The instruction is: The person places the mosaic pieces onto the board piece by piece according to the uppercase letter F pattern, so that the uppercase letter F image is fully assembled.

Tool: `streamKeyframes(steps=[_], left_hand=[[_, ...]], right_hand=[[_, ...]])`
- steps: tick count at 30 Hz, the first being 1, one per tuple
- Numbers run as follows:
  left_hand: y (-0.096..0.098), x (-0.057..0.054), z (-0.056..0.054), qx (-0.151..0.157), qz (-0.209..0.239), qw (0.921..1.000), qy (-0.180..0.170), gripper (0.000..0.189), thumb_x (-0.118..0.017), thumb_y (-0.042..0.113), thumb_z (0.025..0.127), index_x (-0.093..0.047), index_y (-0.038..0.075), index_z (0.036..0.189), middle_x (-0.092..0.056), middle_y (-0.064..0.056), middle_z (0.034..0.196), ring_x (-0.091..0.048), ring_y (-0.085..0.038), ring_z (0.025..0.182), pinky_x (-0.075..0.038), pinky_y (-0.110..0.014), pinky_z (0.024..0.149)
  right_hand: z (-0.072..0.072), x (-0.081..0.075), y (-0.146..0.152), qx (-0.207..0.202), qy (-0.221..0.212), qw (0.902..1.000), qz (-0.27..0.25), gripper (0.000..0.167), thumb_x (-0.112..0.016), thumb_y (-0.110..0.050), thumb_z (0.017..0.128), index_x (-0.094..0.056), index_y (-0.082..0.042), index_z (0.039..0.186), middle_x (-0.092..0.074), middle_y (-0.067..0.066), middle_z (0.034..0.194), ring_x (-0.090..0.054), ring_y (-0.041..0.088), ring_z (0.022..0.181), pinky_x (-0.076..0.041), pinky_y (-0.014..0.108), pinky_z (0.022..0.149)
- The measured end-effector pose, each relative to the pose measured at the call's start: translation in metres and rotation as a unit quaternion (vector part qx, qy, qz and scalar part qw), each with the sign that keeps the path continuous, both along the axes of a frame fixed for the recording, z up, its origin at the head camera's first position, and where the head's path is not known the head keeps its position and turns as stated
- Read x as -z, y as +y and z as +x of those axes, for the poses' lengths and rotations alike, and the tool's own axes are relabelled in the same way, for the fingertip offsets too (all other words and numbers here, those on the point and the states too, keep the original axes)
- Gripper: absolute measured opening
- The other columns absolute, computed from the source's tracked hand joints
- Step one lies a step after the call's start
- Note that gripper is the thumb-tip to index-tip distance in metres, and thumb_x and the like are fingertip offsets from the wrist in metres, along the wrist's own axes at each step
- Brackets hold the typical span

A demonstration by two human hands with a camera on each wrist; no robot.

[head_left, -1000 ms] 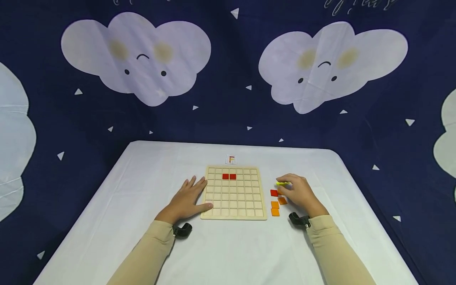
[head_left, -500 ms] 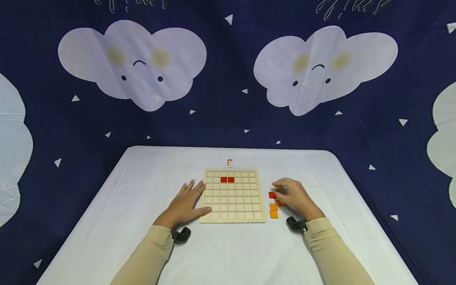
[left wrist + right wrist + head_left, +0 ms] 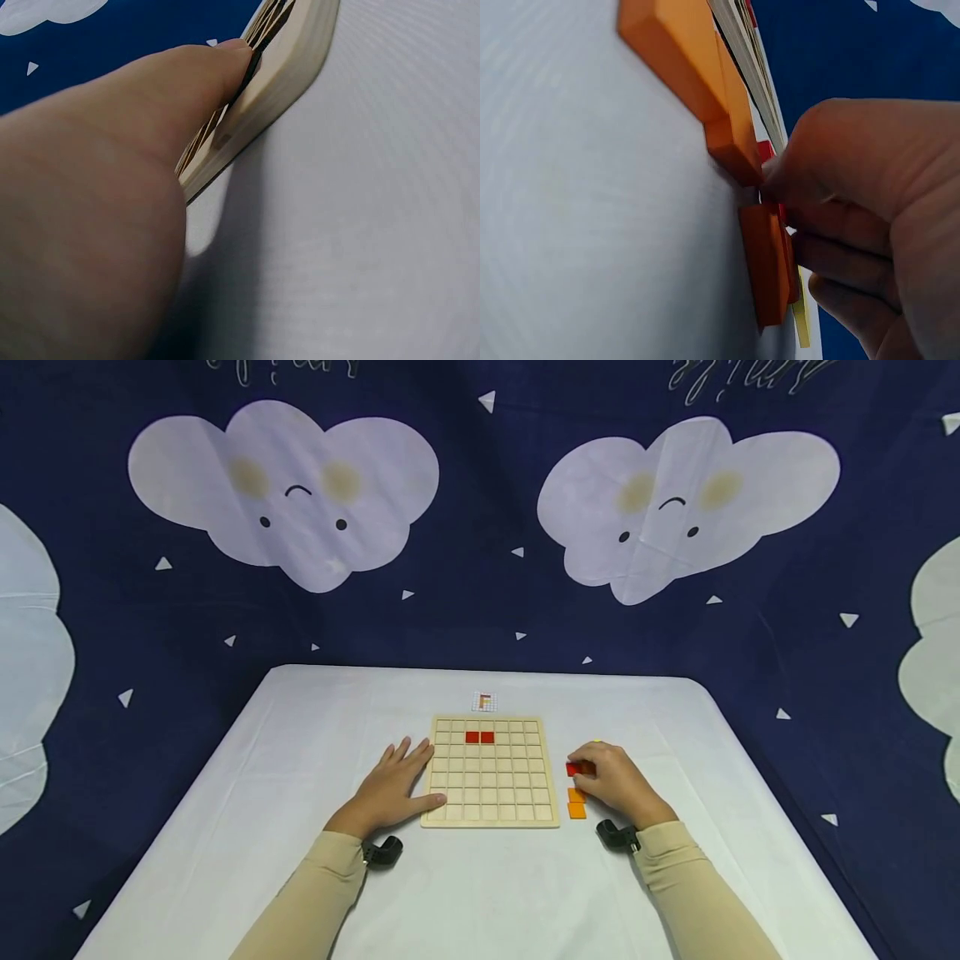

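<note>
Broad table [image 3: 480, 893], left fingers [image 3: 420, 757] on board [image 3: 492, 780] edge

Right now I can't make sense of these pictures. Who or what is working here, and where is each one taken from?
No machine works here, just a person's two bare hands. The wide picture comes from a camera on the head; the two close-ups come from one on each wrist. On the white table lie a wooden grid board with two red tiles in it, a small patterned card beyond, and loose orange tiles to the right. The left hand rests on the board's left edge. The right hand is at a loose red tile; whether it grips anything, I can't tell.
</note>
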State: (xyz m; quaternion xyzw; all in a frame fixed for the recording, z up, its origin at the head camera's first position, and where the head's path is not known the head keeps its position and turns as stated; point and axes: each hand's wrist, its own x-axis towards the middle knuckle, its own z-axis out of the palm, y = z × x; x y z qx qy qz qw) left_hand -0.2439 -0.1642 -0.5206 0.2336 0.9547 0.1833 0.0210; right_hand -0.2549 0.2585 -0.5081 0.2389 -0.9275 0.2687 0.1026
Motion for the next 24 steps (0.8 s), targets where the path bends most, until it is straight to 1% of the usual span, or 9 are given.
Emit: streamKeyframes(steps=[2,7,11,19,24], left_hand=[[-0.0008,-0.0003,0.0001,0.001,0.002,1.0,0.002,0.104,-0.06,0.075,0.093,-0.032,0.006,0.166,-0.025,-0.008,0.172,-0.009,-0.035,0.159,-0.002,-0.05,0.127],[-0.0018,0.0003,-0.0002,0.003,0.004,1.0,0.007,0.104,-0.06,0.074,0.093,-0.033,0.005,0.165,-0.026,-0.009,0.171,-0.01,-0.036,0.158,-0.003,-0.051,0.127],[-0.0017,0.0014,-0.0007,0.003,0.002,1.0,0.007,0.104,-0.06,0.075,0.093,-0.032,0.005,0.165,-0.026,-0.01,0.171,-0.01,-0.036,0.158,-0.003,-0.05,0.127],[-0.0019,0.0029,-0.0019,0.005,0.01,0.9998,0.014,0.103,-0.06,0.074,0.094,-0.033,0.004,0.165,-0.027,-0.01,0.171,-0.011,-0.037,0.158,-0.003,-0.051,0.127],[-0.0011,0.003,-0.0012,0.003,0.006,1.0,0.007,0.104,-0.06,0.075,0.093,-0.032,0.005,0.165,-0.026,-0.009,0.171,-0.01,-0.035,0.158,-0.003,-0.05,0.127]], right_hand=[[-0.0004,0.0013,-0.0006,0.005,0.002,0.9999,0.012,0.029,-0.082,-0.002,0.081,-0.08,-0.005,0.11,-0.075,0.006,0.111,-0.068,0.026,0.104,-0.056,0.048,0.094],[-0.0002,0.0022,-0.0027,0.002,0.012,0.9997,0.019,0.027,-0.082,-0.001,0.082,-0.08,-0.004,0.108,-0.075,0.007,0.11,-0.069,0.029,0.104,-0.055,0.05,0.095],[0.0003,0.0028,-0.0037,-0.003,0.026,0.9996,0.011,0.028,-0.083,-0.001,0.081,-0.08,-0.003,0.109,-0.075,0.009,0.11,-0.07,0.029,0.104,-0.056,0.05,0.095],[-0.0014,0.0024,-0.0057,-0.014,0.044,0.9989,-0.01,0.027,-0.084,-0.002,0.084,-0.08,-0.002,0.11,-0.075,0.007,0.109,-0.068,0.023,0.098,-0.058,0.043,0.087],[-0.0015,0.0004,-0.0093,-0.025,0.055,0.9978,-0.026,0.027,-0.085,-0.001,0.084,-0.079,-0.001,0.111,-0.075,0.008,0.109,-0.069,0.024,0.097,-0.059,0.045,0.086]])
